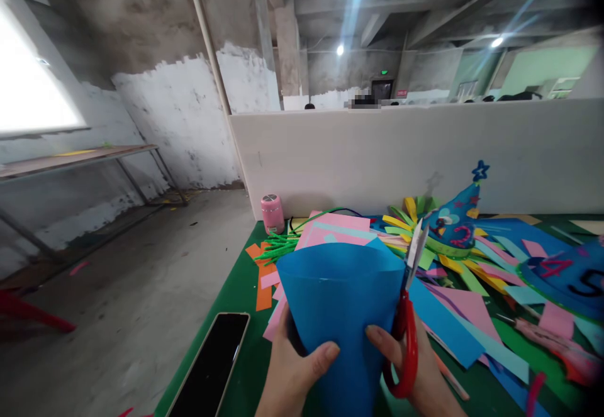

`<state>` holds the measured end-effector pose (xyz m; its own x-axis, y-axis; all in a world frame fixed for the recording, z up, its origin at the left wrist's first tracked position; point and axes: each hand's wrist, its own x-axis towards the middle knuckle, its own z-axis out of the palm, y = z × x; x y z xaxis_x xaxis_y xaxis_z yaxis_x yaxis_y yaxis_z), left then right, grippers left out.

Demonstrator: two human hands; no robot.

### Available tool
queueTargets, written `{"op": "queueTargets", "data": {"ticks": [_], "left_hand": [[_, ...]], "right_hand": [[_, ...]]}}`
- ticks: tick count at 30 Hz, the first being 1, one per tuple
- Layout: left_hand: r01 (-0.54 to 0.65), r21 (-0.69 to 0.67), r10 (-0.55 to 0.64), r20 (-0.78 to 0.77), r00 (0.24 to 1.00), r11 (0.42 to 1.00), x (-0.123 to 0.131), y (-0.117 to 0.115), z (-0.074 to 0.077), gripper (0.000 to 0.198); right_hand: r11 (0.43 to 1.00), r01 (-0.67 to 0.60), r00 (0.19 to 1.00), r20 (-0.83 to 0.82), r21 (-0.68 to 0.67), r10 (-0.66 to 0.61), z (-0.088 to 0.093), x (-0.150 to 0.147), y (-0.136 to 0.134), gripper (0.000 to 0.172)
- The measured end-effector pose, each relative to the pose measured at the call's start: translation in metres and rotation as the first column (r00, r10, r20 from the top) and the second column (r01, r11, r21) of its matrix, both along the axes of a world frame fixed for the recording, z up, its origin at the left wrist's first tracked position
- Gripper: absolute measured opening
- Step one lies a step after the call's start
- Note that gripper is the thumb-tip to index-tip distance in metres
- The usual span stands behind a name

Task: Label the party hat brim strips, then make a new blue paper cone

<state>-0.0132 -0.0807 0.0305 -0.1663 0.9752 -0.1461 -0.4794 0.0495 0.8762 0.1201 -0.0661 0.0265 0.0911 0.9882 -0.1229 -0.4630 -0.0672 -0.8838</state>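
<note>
A blue paper cone (342,310), wide mouth up, stands between my hands over the table. My left hand (295,363) wraps its left side, thumb lying across the front. On the other side, my right hand (415,366) presses its thumb on the paper and also carries red-handled scissors (406,326). The scissors point upward beside the cone's rim, their blades looking closed. The cone's lower tip is out of view. Behind it lie pink paper sheets (337,221) and green pipe cleaners (280,245).
A phone (210,363) lies at the green table's left edge. A pink cylindrical device (272,214) stands by the white partition (401,159). Right of me are a decorated blue party hat (453,219), another numbered one (566,278), paper strips and a pink-handled tool (557,341).
</note>
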Motion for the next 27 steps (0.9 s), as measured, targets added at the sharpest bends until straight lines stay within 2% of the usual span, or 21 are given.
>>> {"op": "queueTargets", "data": {"ticks": [4, 9, 15, 21, 25, 27], "left_hand": [[-0.094, -0.132, 0.089, -0.048, 0.995, 0.987, 0.003, -0.001, 0.003, 0.083], [-0.157, -0.203, 0.153, -0.037, 0.988, 0.967, 0.007, -0.002, 0.003, 0.084], [-0.145, -0.241, 0.151, 0.006, 0.988, 0.959, 0.008, -0.004, 0.003, 0.086], [-0.136, -0.364, 0.147, 0.003, 0.989, 0.921, 0.004, -0.005, -0.001, 0.086], [-0.136, -0.378, 0.150, 0.009, 0.989, 0.916, 0.002, -0.004, -0.005, 0.084], [-0.143, -0.399, 0.158, 0.006, 0.987, 0.906, 0.002, -0.003, -0.007, 0.084]], "right_hand": [[0.999, 0.016, 1.000, 0.014, -0.030, -0.016, 0.001, 0.000, -0.003, 0.076], [1.000, 0.027, 0.999, 0.019, -0.013, -0.026, -0.004, 0.002, -0.004, 0.077], [0.998, 0.028, 0.999, -0.016, -0.050, -0.029, -0.003, 0.001, -0.009, 0.083], [0.990, 0.090, 0.994, 0.076, -0.106, -0.082, 0.008, -0.003, -0.012, 0.082], [0.997, 0.014, 0.998, 0.055, -0.080, -0.010, 0.000, 0.002, -0.012, 0.079], [1.000, 0.015, 0.992, 0.129, 0.006, -0.015, -0.007, 0.005, -0.014, 0.071]]}}
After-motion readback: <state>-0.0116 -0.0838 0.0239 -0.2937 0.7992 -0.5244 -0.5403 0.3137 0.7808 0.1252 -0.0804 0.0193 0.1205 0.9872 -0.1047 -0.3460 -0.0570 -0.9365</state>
